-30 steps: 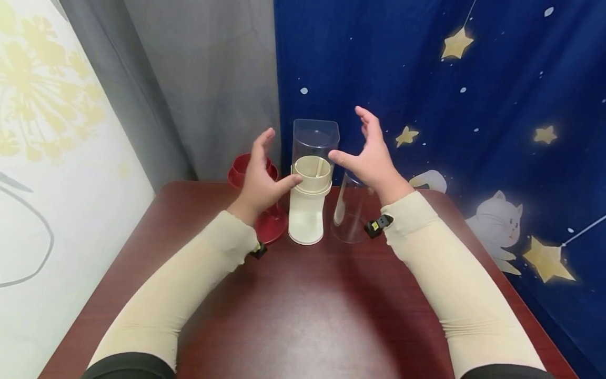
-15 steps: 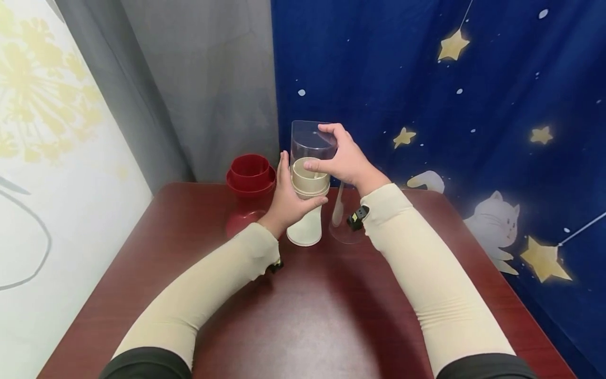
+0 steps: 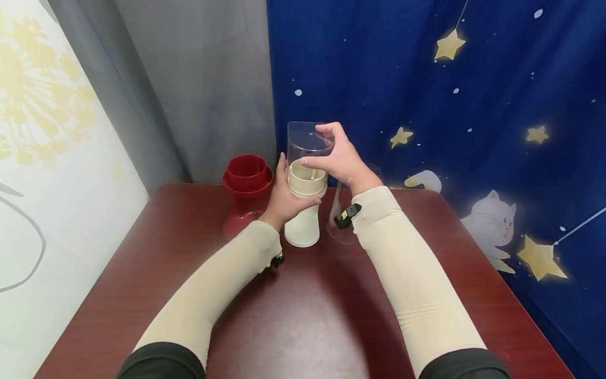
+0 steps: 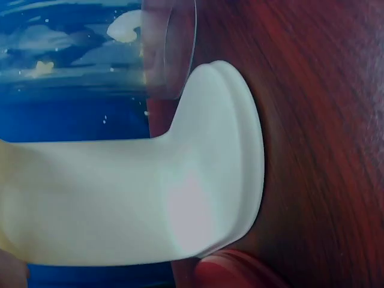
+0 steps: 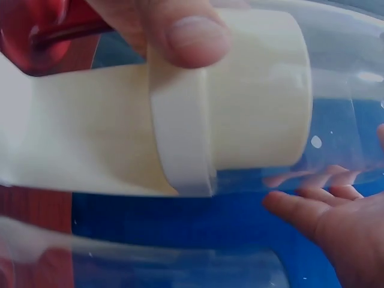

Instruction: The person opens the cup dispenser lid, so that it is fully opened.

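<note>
A cream-coloured plastic stand (image 3: pixel 303 229) rises from the table, with a ring-shaped collar (image 5: pixel 180 129) and an inner cup at its top. Over that cup sits an upright clear plastic container (image 3: pixel 299 139). My left hand (image 3: pixel 283 202) holds the collar from the left, its thumb (image 5: pixel 195 39) across the front. Higher up, my right hand (image 3: pixel 343 160) grips the clear container from the right, thumb in front and fingers around the far side. The stand's foot (image 4: pixel 204 168) rests on the wood in the left wrist view.
To the left stands a red plastic stand (image 3: pixel 247 181) of similar shape. Another clear cylinder (image 3: pixel 334 226) stands at the right, partly behind my right wrist. The reddish-brown table (image 3: pixel 289 316) meets a blue star-patterned curtain (image 3: pixel 379 68) and a grey curtain (image 3: pixel 218 79) behind.
Both hands, apart and raised before, have come inward. The left now holds the collar and the right grips the clear container. The stand and container look unmoved on the table.
</note>
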Action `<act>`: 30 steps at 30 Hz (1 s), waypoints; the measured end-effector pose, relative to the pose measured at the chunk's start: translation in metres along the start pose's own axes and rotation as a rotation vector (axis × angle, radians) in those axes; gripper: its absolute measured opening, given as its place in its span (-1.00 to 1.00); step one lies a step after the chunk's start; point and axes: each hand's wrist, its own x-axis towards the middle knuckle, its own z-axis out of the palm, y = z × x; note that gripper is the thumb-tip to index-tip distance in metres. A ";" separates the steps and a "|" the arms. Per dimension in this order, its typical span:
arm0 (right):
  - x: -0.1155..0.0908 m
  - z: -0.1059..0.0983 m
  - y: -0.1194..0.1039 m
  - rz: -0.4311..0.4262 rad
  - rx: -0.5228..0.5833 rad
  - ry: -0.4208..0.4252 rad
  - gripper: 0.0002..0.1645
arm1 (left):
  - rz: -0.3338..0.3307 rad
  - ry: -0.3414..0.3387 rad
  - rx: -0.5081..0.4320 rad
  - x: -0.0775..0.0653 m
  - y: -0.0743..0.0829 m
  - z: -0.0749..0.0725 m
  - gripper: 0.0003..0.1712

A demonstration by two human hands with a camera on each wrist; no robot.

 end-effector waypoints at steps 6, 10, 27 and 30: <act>-0.002 0.016 0.007 -0.032 0.076 0.107 0.10 | 0.005 -0.008 0.019 0.003 -0.002 -0.004 0.65; -0.002 0.023 0.010 -0.070 0.119 0.169 0.10 | -0.029 -0.016 0.026 0.003 0.000 -0.004 0.64; 0.002 0.027 0.010 -0.115 0.102 0.193 0.01 | -0.064 -0.038 -0.013 0.003 -0.005 -0.006 0.66; 0.003 0.026 0.009 -0.108 0.118 0.203 -0.02 | -0.065 -0.038 -0.025 0.003 -0.006 -0.005 0.66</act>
